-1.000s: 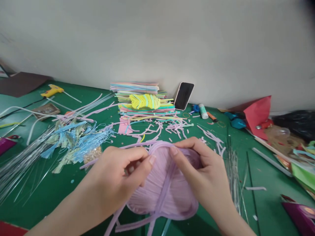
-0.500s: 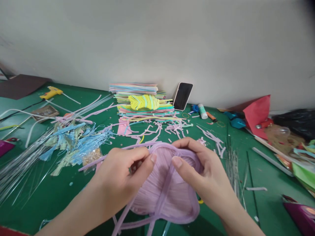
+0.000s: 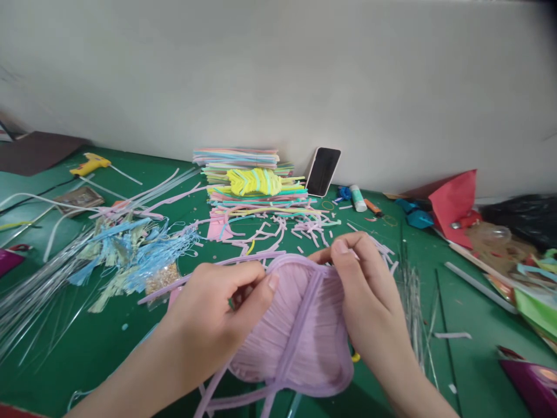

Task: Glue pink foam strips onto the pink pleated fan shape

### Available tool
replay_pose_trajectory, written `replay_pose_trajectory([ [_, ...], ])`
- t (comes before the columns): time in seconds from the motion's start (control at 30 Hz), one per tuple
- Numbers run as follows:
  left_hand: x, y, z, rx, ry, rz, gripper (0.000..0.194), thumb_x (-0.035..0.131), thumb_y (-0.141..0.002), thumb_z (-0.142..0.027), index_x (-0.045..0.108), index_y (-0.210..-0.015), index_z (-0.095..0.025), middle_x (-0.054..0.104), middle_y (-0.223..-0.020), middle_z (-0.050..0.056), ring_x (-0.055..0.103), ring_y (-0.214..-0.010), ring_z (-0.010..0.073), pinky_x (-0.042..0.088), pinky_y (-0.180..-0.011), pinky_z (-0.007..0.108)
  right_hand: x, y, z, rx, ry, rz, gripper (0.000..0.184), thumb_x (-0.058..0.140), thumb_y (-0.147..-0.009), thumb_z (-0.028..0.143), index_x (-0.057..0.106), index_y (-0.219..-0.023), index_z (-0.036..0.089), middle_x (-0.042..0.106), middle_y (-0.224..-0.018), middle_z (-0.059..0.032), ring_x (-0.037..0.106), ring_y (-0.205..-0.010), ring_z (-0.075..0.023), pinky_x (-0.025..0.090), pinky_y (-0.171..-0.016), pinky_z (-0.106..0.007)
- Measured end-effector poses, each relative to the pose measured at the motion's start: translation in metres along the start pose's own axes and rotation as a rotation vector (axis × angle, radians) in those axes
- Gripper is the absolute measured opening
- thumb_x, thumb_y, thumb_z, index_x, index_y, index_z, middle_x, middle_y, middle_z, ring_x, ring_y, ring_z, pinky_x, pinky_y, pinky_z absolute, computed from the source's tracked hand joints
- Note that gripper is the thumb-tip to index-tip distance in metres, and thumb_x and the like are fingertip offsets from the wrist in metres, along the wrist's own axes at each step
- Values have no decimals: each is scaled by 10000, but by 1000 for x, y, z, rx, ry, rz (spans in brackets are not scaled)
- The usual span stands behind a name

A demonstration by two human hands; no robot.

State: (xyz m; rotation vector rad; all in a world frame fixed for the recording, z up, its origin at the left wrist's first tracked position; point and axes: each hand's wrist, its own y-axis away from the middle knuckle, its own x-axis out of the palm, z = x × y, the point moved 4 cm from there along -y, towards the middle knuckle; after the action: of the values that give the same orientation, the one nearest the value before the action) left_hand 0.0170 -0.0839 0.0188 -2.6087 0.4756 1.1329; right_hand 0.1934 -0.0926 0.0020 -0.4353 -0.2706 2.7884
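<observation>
Between my hands is a lilac wing-like piece (image 3: 278,337) of pale ribbed material, edged with purple pipe cleaner and crossed by a slanting pipe-cleaner strip (image 3: 296,328). My left hand (image 3: 226,307) pinches its upper left edge between thumb and forefinger. My right hand (image 3: 368,290) is closed at the upper right edge, thumb raised against the bent forefinger; its fingertips partly hide the rim. Loose pipe-cleaner ends hang from the lower left of the piece. Another purple pipe cleaner (image 3: 161,290) sticks out behind my left hand.
Bundles of pipe cleaners (image 3: 235,157) and a leaning phone (image 3: 323,171) stand by the wall. Cut purple bits (image 3: 311,226) lie scattered behind my hands. Left are blue tassels (image 3: 152,249), thin wires (image 3: 43,296) and a yellow glue gun (image 3: 91,164); right, red paper (image 3: 455,206).
My right thumb has lifted off the face of the piece and moved up and right to the forefinger. More of the upper right surface shows. My left hand holds nearly still.
</observation>
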Motion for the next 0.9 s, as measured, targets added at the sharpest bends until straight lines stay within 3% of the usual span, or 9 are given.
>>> replay_pose_trajectory([
  [0.17,1,-2,0,-5,14,9,407,449,-909,-320,378,-537,-173,360,-471,-74,364,-446,54,270,-437,195,-3,-2,5,-42,120,-41,410,412,-949,437,414,-605,213,502,-540,38,472,-495,-94,361,-464,-215],
  [0.23,2,-3,-1,4,29,10,408,448,-908,-315,373,-534,-172,355,-468,-75,359,-441,53,272,-438,193,-3,-3,8,-72,93,-48,432,404,-951,455,441,-596,211,519,-555,30,517,-523,-98,391,-475,-210],
  [0.37,2,-2,-2,7,27,0,412,461,-893,-305,364,-515,-172,354,-453,-75,361,-427,56,268,-427,198,-2,0,12,-129,4,51,300,411,-953,409,605,-815,227,655,-734,7,638,-686,-120,491,-589,-216],
  [0.43,2,-1,-1,1,28,7,408,457,-892,-309,385,-513,-176,384,-446,-73,385,-429,62,279,-432,201,0,3,13,-105,-5,128,148,546,-885,368,608,-924,239,687,-781,10,661,-714,-131,510,-588,-212],
  [0.5,2,1,-1,1,28,19,401,449,-895,-307,401,-517,-179,410,-443,-71,403,-432,68,289,-436,202,0,6,15,-75,28,191,203,667,-789,324,615,-965,238,710,-829,1,675,-743,-147,532,-620,-222],
  [0.7,1,1,-4,25,10,16,398,441,-897,-292,370,-522,-180,388,-446,-74,390,-429,65,283,-433,203,0,5,19,10,52,161,105,673,-761,324,662,-766,219,690,-695,7,636,-614,-140,537,-610,-248],
  [0.9,1,2,-8,46,-50,-8,397,431,-900,-285,283,-548,-174,288,-471,-75,317,-434,57,258,-444,206,1,1,18,31,27,209,87,680,-751,305,662,-734,221,659,-653,27,597,-580,-111,484,-547,-204],
])
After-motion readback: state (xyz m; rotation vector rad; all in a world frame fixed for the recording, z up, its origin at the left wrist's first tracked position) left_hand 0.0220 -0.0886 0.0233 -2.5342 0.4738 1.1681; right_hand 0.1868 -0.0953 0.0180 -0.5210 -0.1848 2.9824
